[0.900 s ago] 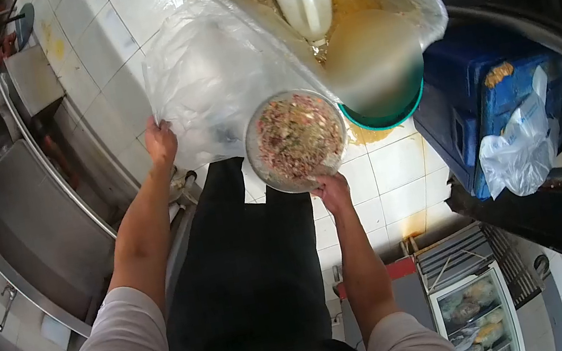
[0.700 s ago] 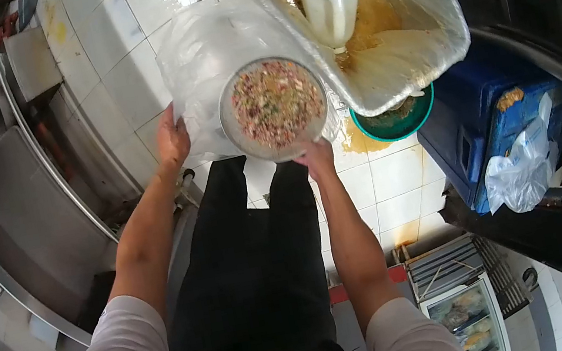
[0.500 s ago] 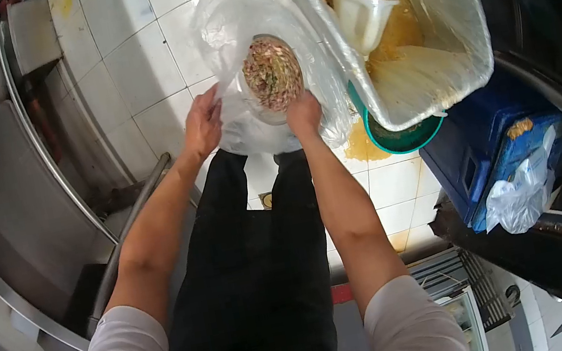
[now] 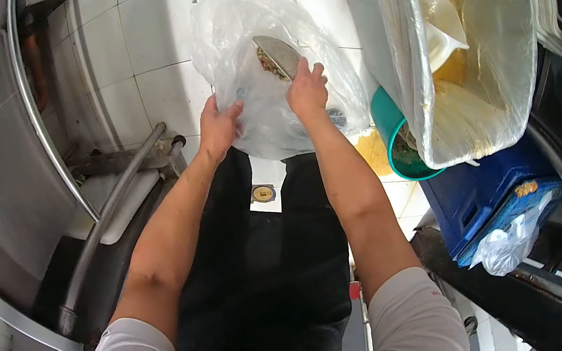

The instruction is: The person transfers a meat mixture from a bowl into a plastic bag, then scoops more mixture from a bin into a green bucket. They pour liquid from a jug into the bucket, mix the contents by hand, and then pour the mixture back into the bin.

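Observation:
A large clear plastic bag (image 4: 230,56) lies spread above the white floor tiles in front of me. My left hand (image 4: 218,126) pinches the bag's near left edge. In my right hand (image 4: 308,90) is the rim of a metal bowl (image 4: 286,56), steeply tilted inside the bag's mouth. Pinkish-brown chopped food (image 4: 269,65) shows beside the bowl's raised side. How much of it is still in the bowl is hidden.
On the right stands a plastic-lined bin (image 4: 481,117) with a white scoop-like container (image 4: 448,33) and yellow-brown liquid inside. A green bucket (image 4: 383,112) sits by it, near a blue container (image 4: 467,206) and a white plastic bag (image 4: 508,248). A metal rail (image 4: 117,204) runs along the left.
My right hand has tipped the bowl from level, with its food facing up, onto its side in the bag. My view has shifted, so the bin appears farther right.

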Tool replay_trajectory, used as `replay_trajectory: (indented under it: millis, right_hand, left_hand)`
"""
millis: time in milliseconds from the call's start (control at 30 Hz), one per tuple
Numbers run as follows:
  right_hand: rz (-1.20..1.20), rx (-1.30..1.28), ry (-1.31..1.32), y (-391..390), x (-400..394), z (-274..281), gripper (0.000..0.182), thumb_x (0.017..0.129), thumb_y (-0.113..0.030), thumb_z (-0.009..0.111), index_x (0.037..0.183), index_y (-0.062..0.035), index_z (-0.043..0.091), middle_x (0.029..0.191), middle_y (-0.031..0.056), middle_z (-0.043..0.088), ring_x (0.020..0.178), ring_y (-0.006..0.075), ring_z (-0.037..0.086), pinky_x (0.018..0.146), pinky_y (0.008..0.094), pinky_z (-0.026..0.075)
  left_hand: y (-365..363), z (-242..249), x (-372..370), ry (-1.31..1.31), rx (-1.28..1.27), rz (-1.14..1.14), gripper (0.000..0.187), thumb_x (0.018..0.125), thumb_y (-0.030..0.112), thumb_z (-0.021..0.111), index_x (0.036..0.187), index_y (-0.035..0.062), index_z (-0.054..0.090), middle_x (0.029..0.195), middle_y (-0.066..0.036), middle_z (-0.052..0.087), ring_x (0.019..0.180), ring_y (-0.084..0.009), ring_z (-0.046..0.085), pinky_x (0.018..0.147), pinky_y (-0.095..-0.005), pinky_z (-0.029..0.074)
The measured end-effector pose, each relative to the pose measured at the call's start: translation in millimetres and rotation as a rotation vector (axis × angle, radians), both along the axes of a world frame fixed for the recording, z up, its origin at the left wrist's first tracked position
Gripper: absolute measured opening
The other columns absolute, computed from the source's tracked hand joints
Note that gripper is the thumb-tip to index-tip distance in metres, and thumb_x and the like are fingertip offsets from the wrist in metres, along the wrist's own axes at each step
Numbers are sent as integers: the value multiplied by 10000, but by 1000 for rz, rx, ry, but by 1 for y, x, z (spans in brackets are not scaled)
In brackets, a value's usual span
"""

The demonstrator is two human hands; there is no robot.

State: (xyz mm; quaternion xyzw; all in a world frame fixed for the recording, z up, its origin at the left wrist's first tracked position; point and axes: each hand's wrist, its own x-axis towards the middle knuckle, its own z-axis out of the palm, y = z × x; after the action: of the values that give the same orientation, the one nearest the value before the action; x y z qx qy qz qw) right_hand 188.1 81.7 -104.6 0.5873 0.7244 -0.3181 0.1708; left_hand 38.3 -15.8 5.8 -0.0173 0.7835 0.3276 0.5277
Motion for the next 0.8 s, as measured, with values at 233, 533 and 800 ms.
replay_trajectory:
  millis: [233,533,800]
  right_hand:
    - [-93,-45,34,15,20,20,658,810,-43,579,1396,-55,281,1244,240,487,972,421,607,812,488,514]
    - [-136,76,121,-31,24,44,702,785,32,545,1420,-33,254,1319,224,423,960,453,599,822,493,505]
    - [-27,18,90,-53,41,57,710,780,47,551,1420,-34,256,1390,224,381,1076,439,556,878,465,495]
  left_hand:
    - [-2,7,-14,-18,86,-64,276,931,144,538,1165,-1,557,690,-34,549,555,-129,534,502,-284,446]
    - [-10,9,-8,189,83,-315,488,907,102,485,1391,98,423,1037,-246,643,883,-344,643,836,-378,487]
    - [-39,1,-22,344,-85,-387,593,866,149,498,1435,68,355,1005,-244,644,887,-313,649,828,-389,486]
